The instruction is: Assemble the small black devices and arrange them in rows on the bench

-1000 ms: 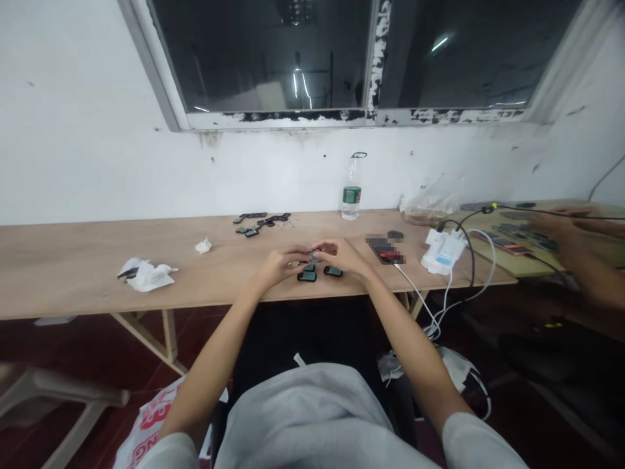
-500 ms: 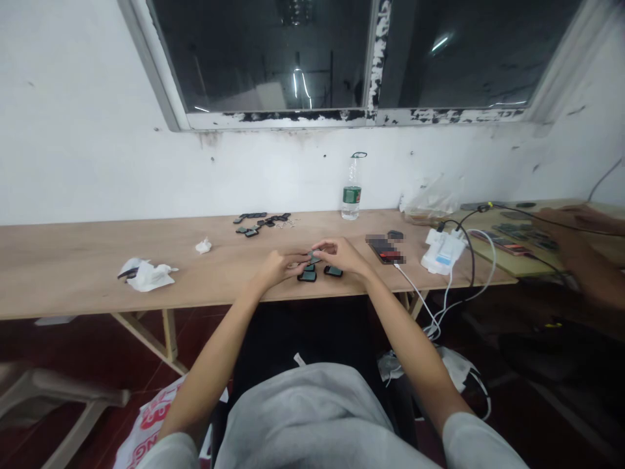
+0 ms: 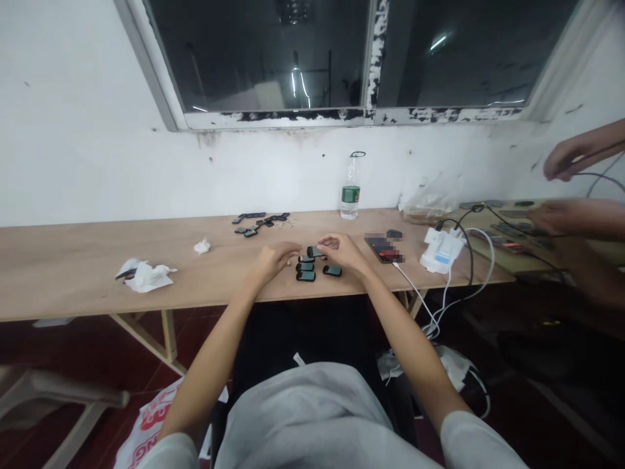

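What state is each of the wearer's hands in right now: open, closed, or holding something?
Left hand: partly open, nothing visible in its grasp.
Right hand: closed on the edge of a small black-rimmed piece.

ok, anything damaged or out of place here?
Window frame: paint peeling in ragged patches, so it looks worn. Crumpled white tissues lie on the table, left of the left hand, like stray litter.

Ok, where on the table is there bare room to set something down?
The table is bare left of the larger tissue, and between that tissue and the left hand. It's crowded around the right hand: small black-framed pieces, a phone and a white power block.
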`<state>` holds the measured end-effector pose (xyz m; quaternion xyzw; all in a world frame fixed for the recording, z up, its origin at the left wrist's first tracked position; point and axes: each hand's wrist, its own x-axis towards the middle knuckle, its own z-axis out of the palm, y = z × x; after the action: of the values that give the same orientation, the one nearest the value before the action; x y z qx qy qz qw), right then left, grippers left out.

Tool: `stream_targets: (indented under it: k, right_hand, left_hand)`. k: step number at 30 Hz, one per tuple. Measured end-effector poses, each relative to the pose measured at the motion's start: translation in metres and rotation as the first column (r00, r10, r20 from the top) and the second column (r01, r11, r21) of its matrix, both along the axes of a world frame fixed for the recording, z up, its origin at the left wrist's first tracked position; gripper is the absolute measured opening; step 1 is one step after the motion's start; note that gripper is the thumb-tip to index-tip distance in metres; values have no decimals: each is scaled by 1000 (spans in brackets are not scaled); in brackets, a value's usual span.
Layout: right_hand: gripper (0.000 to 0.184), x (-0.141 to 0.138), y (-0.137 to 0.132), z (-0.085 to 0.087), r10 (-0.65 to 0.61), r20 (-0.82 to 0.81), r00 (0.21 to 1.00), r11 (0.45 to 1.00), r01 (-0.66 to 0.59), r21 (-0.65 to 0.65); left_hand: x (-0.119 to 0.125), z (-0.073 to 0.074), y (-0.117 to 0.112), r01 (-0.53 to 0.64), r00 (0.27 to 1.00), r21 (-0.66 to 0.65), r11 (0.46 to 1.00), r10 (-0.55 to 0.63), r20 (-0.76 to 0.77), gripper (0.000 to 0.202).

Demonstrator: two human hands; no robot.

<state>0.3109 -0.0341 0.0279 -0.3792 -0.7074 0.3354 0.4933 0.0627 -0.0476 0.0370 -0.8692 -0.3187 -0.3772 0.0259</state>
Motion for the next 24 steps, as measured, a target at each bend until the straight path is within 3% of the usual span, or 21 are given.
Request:
stream_targets:
  k: [5, 8, 13, 17, 24]
  right_hand:
    - [12, 26, 14, -5, -227, 158, 961, 974, 224, 40]
    - [14, 45, 24, -12, -203, 242, 949, 977, 214, -17]
    - [17, 59, 36, -24, -159, 381, 911, 979, 194, -55]
    - [17, 55, 35, -27, -138, 421, 897, 978, 190, -83]
    - [22, 47, 22, -21, -107, 510, 853, 983, 169, -77]
  left_hand:
    - [-32, 2, 17, -79, 997, -194, 978, 79, -6, 28]
    - [-59, -2, 29, -125, 990, -345, 930, 141, 20, 31]
    - [-93, -8, 38, -191, 975, -564, 803, 222, -14, 41]
    - [-96, -12, 40, -191, 975, -624, 758, 220, -31, 44]
    - [-81, -20, 45, -204, 976, -598, 775, 210, -61, 44]
